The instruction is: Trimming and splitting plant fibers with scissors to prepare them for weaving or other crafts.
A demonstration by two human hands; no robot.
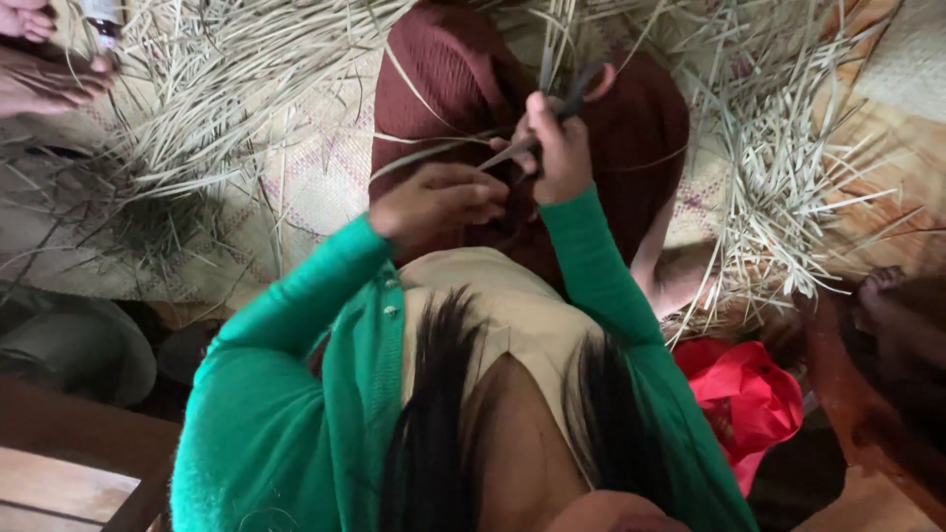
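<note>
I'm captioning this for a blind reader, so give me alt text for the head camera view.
Seen from above, a person in green sleeves holds dark scissors in the right hand while the left hand pinches a pale dried reed strip over a maroon skirt. Loose reeds cover a woven mat.

A small bottle (101, 22) stands at the top left edge of the view, among the pale straw, just beside another person's hand (44, 79). It has a dark body and a light label, whose print is too small to tell. At the lower right, near the green sleeve, lies a crumpled red plastic bag (749, 399). No signs or screens show.
</note>
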